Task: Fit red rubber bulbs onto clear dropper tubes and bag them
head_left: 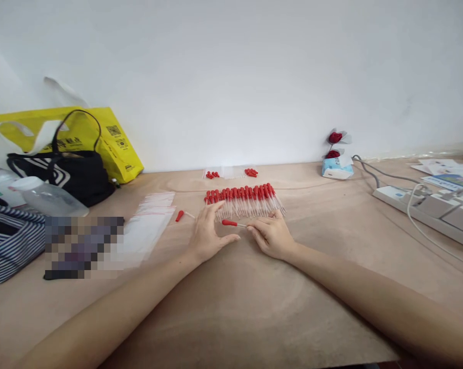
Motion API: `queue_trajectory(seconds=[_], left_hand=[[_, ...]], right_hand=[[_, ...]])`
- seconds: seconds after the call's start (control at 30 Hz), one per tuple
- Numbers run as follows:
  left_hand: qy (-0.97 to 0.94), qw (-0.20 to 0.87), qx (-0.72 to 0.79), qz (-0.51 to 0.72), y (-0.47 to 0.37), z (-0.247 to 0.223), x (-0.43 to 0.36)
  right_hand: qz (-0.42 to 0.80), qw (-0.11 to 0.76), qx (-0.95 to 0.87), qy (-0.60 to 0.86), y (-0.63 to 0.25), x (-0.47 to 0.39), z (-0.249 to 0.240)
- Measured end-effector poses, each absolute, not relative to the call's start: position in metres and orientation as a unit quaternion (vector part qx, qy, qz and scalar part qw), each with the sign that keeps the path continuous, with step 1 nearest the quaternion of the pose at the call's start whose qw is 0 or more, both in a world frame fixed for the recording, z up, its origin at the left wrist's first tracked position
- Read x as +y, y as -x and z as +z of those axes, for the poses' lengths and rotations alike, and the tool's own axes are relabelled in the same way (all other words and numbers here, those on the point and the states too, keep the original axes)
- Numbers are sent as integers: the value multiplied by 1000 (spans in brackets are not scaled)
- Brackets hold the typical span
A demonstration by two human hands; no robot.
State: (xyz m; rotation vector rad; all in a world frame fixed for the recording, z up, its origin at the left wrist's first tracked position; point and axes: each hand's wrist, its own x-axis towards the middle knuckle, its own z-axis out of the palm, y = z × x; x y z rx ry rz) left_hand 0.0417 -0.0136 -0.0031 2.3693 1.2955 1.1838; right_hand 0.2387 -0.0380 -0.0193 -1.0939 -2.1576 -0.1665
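Just nearside of the dropper row [241, 195], the right hand [274, 236] pinches a single dropper [229, 223]; the spread, empty left hand [207, 236], brushing the row, could skew it.

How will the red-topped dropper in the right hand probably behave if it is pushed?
The dropper seems light, since the right hand pinches only its thin stem. Its rounded red bulb may let it roll, perhaps in a curve, the stem being narrower.

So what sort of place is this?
Perhaps an improvised home workspace, though I can't be sure: a neat row of red-topped droppers shares a tabletop with a yellow carrier bag.
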Motion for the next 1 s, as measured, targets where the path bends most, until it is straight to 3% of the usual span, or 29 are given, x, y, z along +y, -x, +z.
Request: queue_trajectory(seconds=[0.1, 0.2, 0.3, 0.4, 0.5, 0.6, 0.8, 1.0], left_hand=[[-669, 282, 495, 477, -42, -3, -13], [-536, 517, 487, 456, -54, 0, -21], [-458, 639, 445, 429, -68, 5, -28], [-454, 631, 440, 450, -68, 14, -21], [-500, 524, 485, 489, -47, 28, 8], [-531, 422, 579, 453, -16, 43, 45], [-549, 450, 636, 303, 15, 44, 94], [-568, 426, 652, 266, 6, 30, 113]], right_hand=[[-68, 384, -807, 443, -238, -37, -21], [-63, 396, -794, 456, -232, -39, -20], [-41, 390, -810, 435, -226, -43, -17], [-23, 383, -826, 414, -224, -47, -14], [-23, 379, -825, 419, -226, -47, -14], [-19, 380, -824, 420, -227, -46, -15], [-10, 385, -823, 418, -228, -44, -16], [-20, 378, -824, 422, -231, -43, -16]])
